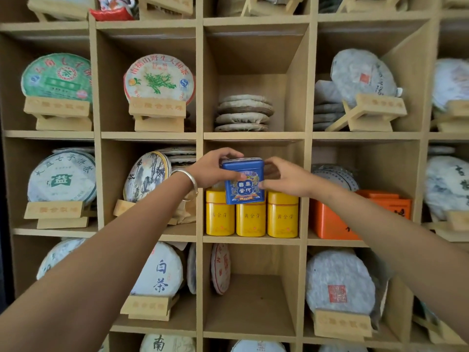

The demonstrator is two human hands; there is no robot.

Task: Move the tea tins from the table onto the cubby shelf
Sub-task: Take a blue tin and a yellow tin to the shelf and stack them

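Note:
A blue tea tin [243,182] sits on top of three yellow tins [250,216] in the middle cubby of the wooden cubby shelf [251,239]. My left hand [212,171] grips the blue tin's left side, fingers over its lid and thumb on its front. My right hand [285,177] pinches the tin's right edge with thumb and curled fingers. A silver bangle [189,184] is on my left wrist. The table is out of view.
An orange box [330,221] stands in the cubby to the right. Wrapped round tea cakes on wooden stands [152,304] fill most other cubbies. A stack of flat cakes [243,113] lies in the cubby above. The cubby below [256,301] holds one upright cake at its left.

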